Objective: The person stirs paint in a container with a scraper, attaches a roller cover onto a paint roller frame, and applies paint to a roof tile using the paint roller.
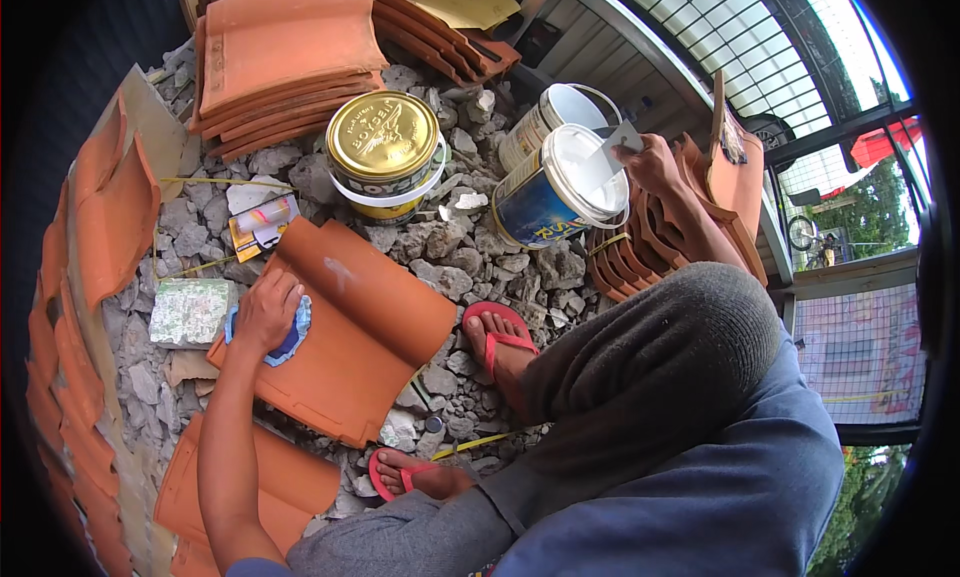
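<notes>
My left hand (268, 313) presses down with curled fingers on a crumpled blue cloth (301, 329). The cloth lies on a curved orange roof tile (345, 372) that rests on the rubble before me. At the right, my right hand (650, 165) grips a putty knife (600, 169), its flat metal blade dipping into the mouth of an open bucket (535, 202). White material coats the inside of that tilted blue-and-white bucket. The handle of the knife is mostly covered by my fingers.
Broken rubble (460, 242) covers the ground. Stacked roof tiles (290, 47) stand at the back, with more tiles (635, 262) at right. A gold-lidded can (384, 135) sits behind my tile, a second white bucket (525, 137) beside it. A speckled block (188, 313) lies left.
</notes>
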### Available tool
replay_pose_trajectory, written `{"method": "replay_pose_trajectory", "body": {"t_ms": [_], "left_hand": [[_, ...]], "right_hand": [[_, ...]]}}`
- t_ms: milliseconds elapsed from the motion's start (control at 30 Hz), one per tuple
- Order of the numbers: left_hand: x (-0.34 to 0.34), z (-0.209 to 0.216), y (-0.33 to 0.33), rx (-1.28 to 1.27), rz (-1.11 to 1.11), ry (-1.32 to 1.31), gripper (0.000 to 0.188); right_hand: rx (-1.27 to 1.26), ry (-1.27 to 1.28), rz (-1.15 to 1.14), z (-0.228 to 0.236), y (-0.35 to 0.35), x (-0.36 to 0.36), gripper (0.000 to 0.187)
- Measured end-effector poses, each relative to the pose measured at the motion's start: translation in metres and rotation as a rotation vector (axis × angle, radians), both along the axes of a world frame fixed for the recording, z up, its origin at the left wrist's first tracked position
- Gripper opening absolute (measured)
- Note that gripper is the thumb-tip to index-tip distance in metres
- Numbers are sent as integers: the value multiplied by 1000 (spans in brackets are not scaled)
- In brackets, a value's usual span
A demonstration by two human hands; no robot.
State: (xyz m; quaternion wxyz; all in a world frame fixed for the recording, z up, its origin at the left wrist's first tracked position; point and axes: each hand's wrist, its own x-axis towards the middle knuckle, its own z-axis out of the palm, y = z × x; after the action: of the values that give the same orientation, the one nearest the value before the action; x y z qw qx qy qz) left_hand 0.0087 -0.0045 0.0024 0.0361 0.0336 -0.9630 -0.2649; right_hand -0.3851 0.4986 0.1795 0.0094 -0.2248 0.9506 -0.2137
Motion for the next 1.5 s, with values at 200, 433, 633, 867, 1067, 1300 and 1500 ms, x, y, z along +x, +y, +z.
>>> {"method": "replay_pose_trajectory", "body": {"t_ms": [200, 433, 633, 867, 1067, 1300, 1500], "left_hand": [[2, 1, 0, -3, 3, 17, 19], [2, 1, -1, 12, -12, 34, 18], [2, 0, 0, 8, -5, 15, 18], [-1, 1, 0, 6, 8, 6, 19], [-2, 2, 0, 13, -10, 23, 18], [2, 4, 2, 19, 5, 11, 21], [-3, 3, 1, 37, -10, 5, 22]], "right_hand": [[122, 156, -16, 3, -22, 14, 26], [-137, -197, 25, -10, -32, 26, 36], [-401, -460, 61, -7, -31, 20, 31], [-469, -567, 76, 15, -28, 23, 35], [-312, -424, 52, 16, -20, 11, 33], [-202, -283, -61, -3, -11, 4, 28], [-92, 46, -5, 3, 0, -3, 29]]}}
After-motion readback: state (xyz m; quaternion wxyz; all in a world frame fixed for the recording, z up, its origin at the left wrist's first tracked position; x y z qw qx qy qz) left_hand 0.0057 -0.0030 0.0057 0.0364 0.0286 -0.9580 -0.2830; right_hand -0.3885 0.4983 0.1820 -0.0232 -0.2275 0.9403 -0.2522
